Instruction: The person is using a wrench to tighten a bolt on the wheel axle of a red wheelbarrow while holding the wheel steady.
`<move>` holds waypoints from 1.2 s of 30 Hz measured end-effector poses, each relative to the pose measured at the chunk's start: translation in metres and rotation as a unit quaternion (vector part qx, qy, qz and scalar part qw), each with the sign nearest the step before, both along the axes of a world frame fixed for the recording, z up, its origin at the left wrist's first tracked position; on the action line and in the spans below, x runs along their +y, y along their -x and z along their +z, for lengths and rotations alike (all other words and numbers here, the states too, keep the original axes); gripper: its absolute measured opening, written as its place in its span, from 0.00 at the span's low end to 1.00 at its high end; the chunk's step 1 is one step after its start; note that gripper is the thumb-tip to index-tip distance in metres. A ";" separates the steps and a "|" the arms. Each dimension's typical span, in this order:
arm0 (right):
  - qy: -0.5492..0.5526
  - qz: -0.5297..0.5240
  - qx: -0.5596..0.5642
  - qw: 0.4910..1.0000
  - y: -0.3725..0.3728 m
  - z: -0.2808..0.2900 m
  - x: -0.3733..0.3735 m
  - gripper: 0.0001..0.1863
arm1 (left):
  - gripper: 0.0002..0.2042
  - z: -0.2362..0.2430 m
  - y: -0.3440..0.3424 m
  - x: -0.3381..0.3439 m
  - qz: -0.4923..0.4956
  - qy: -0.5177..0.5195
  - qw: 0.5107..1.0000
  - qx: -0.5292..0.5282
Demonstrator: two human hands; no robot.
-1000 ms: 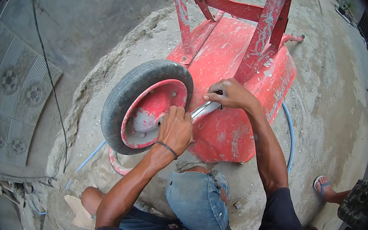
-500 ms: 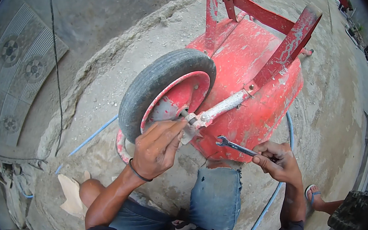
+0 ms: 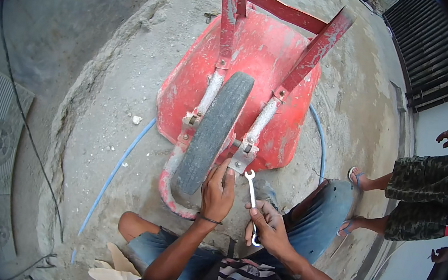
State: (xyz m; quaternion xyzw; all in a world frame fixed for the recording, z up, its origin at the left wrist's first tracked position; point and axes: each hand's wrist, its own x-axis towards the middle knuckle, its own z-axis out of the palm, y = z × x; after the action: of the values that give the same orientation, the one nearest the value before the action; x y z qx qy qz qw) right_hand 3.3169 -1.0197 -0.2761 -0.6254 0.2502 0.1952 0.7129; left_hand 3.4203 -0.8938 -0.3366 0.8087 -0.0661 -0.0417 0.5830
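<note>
A red wheelbarrow [image 3: 268, 45] lies upside down before me, its paint scuffed and its legs pointing up. Its black-tyred wheel [image 3: 210, 138] stands between two frame tubes. Beside the wheel, a metal axle bracket [image 3: 243, 159] is bolted to the right tube. My left hand [image 3: 217, 199] reaches up against the lower edge of this bracket, fingers pinched together; whatever is between the tips is hidden. A silver wrench [image 3: 252, 190] is gripped in my right hand [image 3: 270, 227], its open jaw pointing up just below the bracket.
A blue hose [image 3: 116, 171] runs along the ground on both sides of the wheelbarrow. To the right stands another person in camouflage shorts [image 3: 416, 200] and sandals. A dark cable [image 3: 26, 126] crosses the left side, and a slatted gate [image 3: 430, 47] is at the far right.
My view has swung right, showing the wheelbarrow more end-on and more of the other person. My right hand has brought the wrench closer to my left hand and turned it upright.
</note>
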 end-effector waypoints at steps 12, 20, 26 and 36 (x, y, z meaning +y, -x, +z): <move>-0.106 -0.131 -0.077 0.983 -0.019 -0.064 0.065 0.15 | 0.19 -0.006 0.000 0.016 -0.085 0.025 0.996 -0.002; -0.194 -0.178 -0.025 0.965 -0.024 -0.052 0.053 0.14 | 0.22 0.029 -0.002 0.014 -0.109 -0.162 0.980 0.028; -0.026 0.003 -0.012 1.000 -0.030 -0.049 -0.016 0.21 | 0.22 0.008 0.014 -0.002 0.008 -0.144 0.987 -0.070; -0.113 -0.095 -0.078 0.986 -0.025 -0.077 0.025 0.19 | 0.21 -0.004 0.007 0.001 0.021 -0.124 0.992 -0.020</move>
State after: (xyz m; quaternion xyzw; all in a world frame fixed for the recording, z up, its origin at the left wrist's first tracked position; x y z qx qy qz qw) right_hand 3.3423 -0.9947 -0.3529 -0.5276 0.2282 0.1044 0.8116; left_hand 3.4137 -0.8929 -0.3410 0.8768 -0.0546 -0.0210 0.4772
